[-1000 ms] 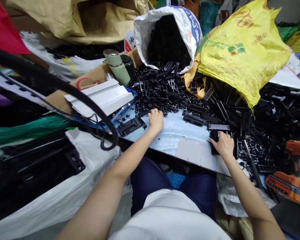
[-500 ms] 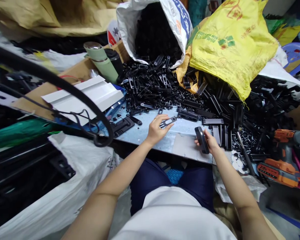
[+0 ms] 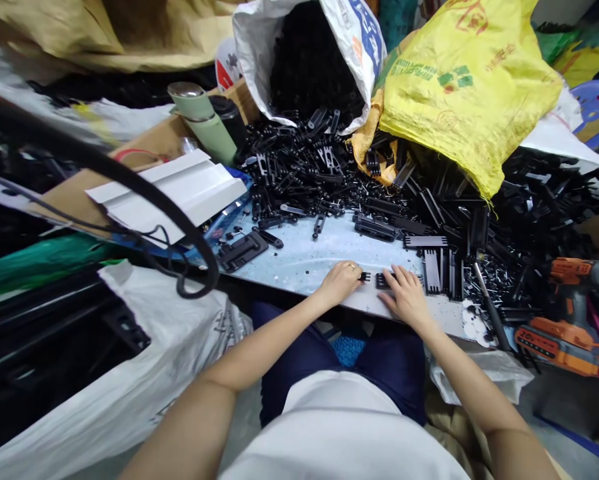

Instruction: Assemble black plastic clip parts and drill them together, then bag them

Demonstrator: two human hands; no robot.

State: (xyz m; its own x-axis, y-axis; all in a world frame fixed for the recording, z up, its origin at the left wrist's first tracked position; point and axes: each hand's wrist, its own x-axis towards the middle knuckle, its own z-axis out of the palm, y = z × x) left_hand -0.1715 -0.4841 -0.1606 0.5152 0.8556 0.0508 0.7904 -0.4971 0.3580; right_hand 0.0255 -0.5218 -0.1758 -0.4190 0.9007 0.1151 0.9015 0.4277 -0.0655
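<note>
My left hand (image 3: 340, 283) is closed around a black plastic part with a pronged end (image 3: 364, 276), most of which its fingers hide. Facing those prongs across a small gap, a black slotted bar (image 3: 382, 281) lies flat on the worktop. My right hand (image 3: 406, 293) grips that bar from above, thumb at the near side and fingers over the far side. Several flat black pronged plates (image 3: 432, 270) lie just right of my right hand. A small black linked piece (image 3: 318, 227) rests farther back on the worktop.
Heaped black parts (image 3: 299, 177) spread behind, below an open white sack (image 3: 259, 60) and a yellow sack (image 3: 469, 100). On the right are a screwdriver (image 3: 492, 310) and an orange cordless drill (image 3: 559, 333). A black cable loop (image 3: 206, 267) hangs at left near a black moulded part (image 3: 244, 250).
Both hands have come down to the worktop's front edge and closer together. The bar in my right hand went from upright to flat. My left hand's part moved right and towards me.
</note>
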